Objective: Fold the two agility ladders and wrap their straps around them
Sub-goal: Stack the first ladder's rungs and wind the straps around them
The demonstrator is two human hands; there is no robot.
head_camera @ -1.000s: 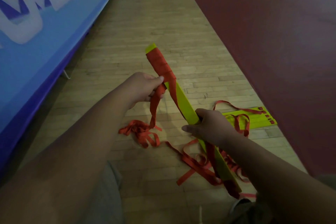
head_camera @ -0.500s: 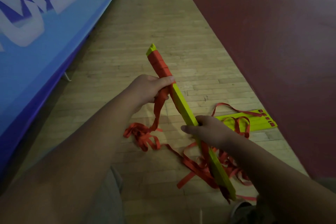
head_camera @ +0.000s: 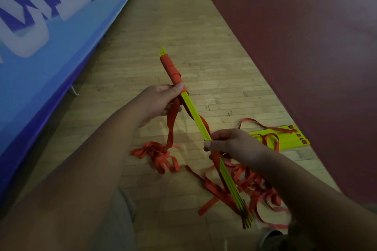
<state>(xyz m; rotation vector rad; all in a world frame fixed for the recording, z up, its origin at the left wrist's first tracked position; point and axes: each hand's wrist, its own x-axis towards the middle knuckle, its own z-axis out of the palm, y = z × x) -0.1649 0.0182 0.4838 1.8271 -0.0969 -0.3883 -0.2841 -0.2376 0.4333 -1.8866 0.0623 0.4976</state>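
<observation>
A folded stack of yellow ladder rungs (head_camera: 195, 117) slants from upper left to lower right, seen edge-on. Red strap is wound around its far end (head_camera: 171, 68). My left hand (head_camera: 158, 102) grips the stack just below the wound part and pinches the loose red strap (head_camera: 171, 126) that hangs down to a heap on the floor. My right hand (head_camera: 230, 144) grips the stack near its middle. The second ladder (head_camera: 285, 138) lies folded on the floor at the right with red strap looped over it.
Tangled red strap (head_camera: 251, 185) lies on the wooden floor (head_camera: 163, 26) below my hands. A blue banner wall (head_camera: 40, 36) runs along the left. A dark red mat (head_camera: 306, 47) borders the right. A shoe tip (head_camera: 271, 236) shows at the bottom.
The rung stack has turned so its thin edge faces me. My left hand has brought the strap another turn down the stack.
</observation>
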